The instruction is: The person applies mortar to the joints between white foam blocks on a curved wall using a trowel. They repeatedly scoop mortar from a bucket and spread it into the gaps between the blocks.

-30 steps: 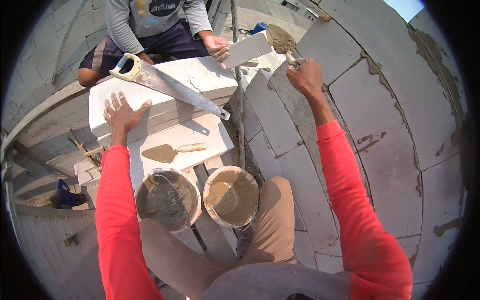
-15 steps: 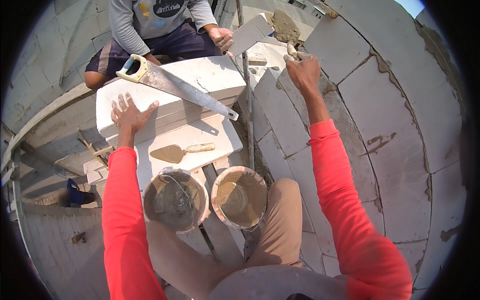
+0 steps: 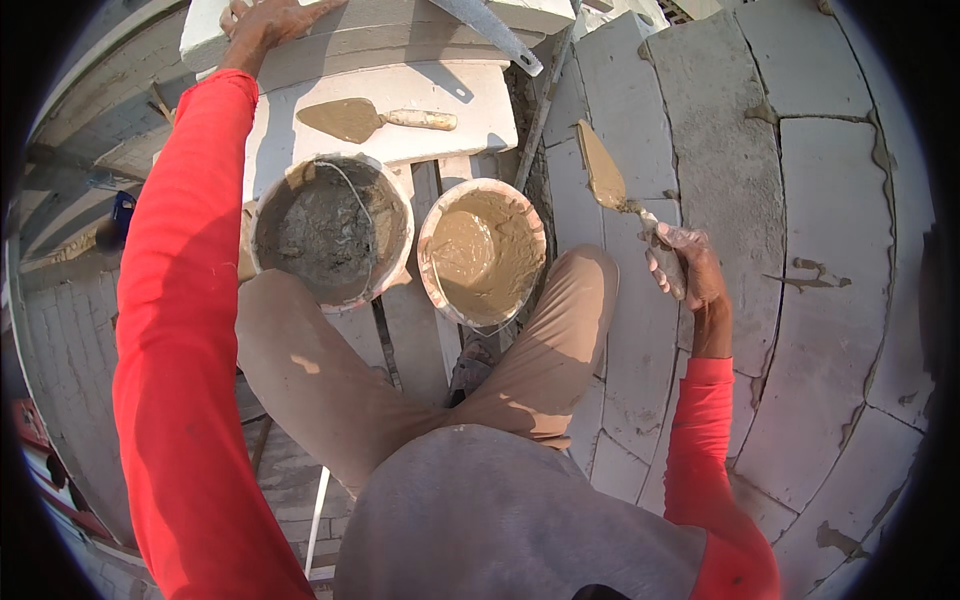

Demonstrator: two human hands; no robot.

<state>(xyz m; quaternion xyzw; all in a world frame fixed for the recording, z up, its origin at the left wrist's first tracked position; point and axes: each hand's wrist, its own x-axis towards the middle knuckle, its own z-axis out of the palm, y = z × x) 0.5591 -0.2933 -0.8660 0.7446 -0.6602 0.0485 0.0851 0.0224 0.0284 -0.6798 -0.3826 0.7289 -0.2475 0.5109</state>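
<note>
My right hand (image 3: 700,262) is wrapped around the handle of a pointed trowel (image 3: 602,172), whose blade is coated with wet mortar. It is held over the block wall (image 3: 640,330) on my right, blade pointing away from me. At the top left my left hand (image 3: 275,22) rests on a white block (image 3: 400,40) with its fingers spread. A handsaw (image 3: 490,35) lies across that block, its handle out of view. Closer to me, a second trowel (image 3: 345,118) lies on a lower white block (image 3: 280,125).
Between my knees and the blocks stand a bucket of grey, lumpy mortar (image 3: 320,240) and a smaller bucket of wetter brown mortar (image 3: 470,245), on planks (image 3: 410,330). Mortar squeezes from several wall joints. A blue item (image 3: 122,212) is far below at left.
The view has tipped down toward my lap, and the person opposite is out of sight. My right hand has drawn back toward me with the trowel. My left hand stays on the block.
</note>
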